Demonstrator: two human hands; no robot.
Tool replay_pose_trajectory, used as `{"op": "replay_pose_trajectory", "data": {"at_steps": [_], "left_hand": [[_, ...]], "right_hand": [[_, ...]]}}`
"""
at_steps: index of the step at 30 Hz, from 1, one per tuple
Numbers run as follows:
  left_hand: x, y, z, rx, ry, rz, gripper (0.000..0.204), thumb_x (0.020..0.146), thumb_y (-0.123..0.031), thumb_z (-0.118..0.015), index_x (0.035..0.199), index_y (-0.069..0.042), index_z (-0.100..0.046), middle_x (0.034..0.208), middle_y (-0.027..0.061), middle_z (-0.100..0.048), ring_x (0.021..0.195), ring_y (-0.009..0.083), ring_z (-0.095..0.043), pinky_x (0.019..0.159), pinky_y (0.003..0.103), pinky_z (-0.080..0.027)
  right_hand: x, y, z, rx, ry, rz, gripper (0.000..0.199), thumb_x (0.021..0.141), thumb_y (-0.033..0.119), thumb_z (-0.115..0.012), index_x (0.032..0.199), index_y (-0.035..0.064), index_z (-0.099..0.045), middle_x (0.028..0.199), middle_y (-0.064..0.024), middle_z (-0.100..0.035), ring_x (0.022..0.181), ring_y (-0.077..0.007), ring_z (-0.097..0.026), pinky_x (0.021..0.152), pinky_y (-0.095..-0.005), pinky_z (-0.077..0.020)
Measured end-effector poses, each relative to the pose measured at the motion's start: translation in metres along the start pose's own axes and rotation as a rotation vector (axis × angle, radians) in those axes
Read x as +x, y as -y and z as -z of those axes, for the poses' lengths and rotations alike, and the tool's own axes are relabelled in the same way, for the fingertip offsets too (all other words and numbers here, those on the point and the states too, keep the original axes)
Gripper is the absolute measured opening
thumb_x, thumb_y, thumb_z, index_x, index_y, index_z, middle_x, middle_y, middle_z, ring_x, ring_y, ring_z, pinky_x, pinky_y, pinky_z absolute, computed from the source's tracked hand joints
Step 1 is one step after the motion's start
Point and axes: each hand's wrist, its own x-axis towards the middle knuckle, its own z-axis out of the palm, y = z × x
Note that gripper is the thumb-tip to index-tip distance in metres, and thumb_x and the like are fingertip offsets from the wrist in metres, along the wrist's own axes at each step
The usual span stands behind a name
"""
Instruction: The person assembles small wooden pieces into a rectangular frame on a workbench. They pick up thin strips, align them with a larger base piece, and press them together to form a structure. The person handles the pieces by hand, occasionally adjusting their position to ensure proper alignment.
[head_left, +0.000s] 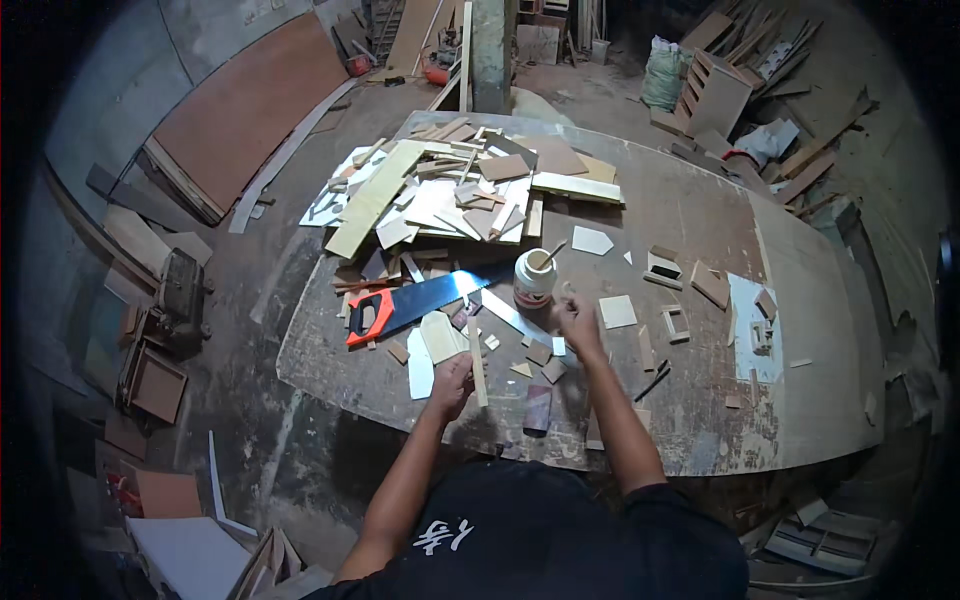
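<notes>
My left hand (pixel 452 388) is closed round a thin wooden strip (pixel 478 362), held nearly upright near the front of the table. Just beyond it is a pale wooden piece with a pointed end (pixel 440 337); whether the fingers touch it I cannot tell. My right hand (pixel 579 322) has its fingers drawn together beside a white jar (pixel 533 285); what they pinch, if anything, is too small to make out. A thin stick (pixel 553 254) leans out of the jar's open mouth. Left of the jar lies a handsaw (pixel 410 306) with an orange and black handle.
A heap of wood offcuts (pixel 450 190) covers the table's far left. A metal ruler (pixel 512 314), a sandpaper roll (pixel 537 410), dark pens (pixel 653 381) and small wooden frames (pixel 676 323) lie around my hands. A white sheet (pixel 752 330) bears small parts at the right.
</notes>
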Motion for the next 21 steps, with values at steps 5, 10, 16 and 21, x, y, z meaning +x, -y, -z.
{"op": "replay_pose_trajectory", "data": {"at_steps": [5, 10, 16, 21], "left_hand": [[-0.002, -0.019, 0.010, 0.053, 0.049, 0.038, 0.037, 0.098, -0.033, -0.054, 0.117, -0.002, -0.061, 0.099, 0.0040, -0.066, 0.081, 0.0110, -0.061, 0.075, 0.028, -0.050], [0.002, -0.014, 0.022, -0.021, 0.050, 0.034, 0.033, 0.098, -0.030, -0.053, 0.116, -0.003, -0.061, 0.098, 0.0032, -0.066, 0.082, 0.0093, -0.061, 0.074, 0.026, -0.050], [0.018, -0.009, 0.025, -0.069, 0.054, 0.103, 0.033, 0.099, -0.028, -0.052, 0.116, 0.000, -0.060, 0.090, 0.0025, -0.063, 0.077, 0.0101, -0.060, 0.074, 0.026, -0.052], [0.029, -0.011, 0.020, -0.062, 0.068, 0.131, 0.035, 0.098, -0.031, -0.055, 0.114, -0.001, -0.061, 0.085, -0.0002, -0.061, 0.071, 0.0080, -0.057, 0.070, 0.024, -0.050]], "right_hand": [[0.087, 0.022, 0.006, -0.343, -0.175, 0.146, 0.041, 0.078, 0.023, -0.074, 0.110, -0.0023, -0.066, 0.079, -0.0099, -0.066, 0.070, -0.0167, -0.062, 0.064, -0.0318, -0.0508], [0.092, 0.071, -0.011, -0.403, -0.085, 0.160, 0.030, 0.075, 0.023, -0.076, 0.095, 0.0007, -0.069, 0.083, -0.0153, -0.070, 0.075, -0.0232, -0.068, 0.068, -0.0355, -0.0527], [0.086, 0.086, -0.012, -0.386, -0.056, 0.394, 0.019, 0.077, 0.018, -0.072, 0.088, 0.0024, -0.071, 0.083, -0.0132, -0.071, 0.076, -0.0228, -0.069, 0.071, -0.0337, -0.0540], [0.067, 0.118, 0.002, -0.303, -0.125, 0.376, 0.019, 0.077, 0.017, -0.071, 0.089, 0.0021, -0.069, 0.083, -0.0150, -0.071, 0.076, -0.0254, -0.071, 0.071, -0.0351, -0.0549]]}}
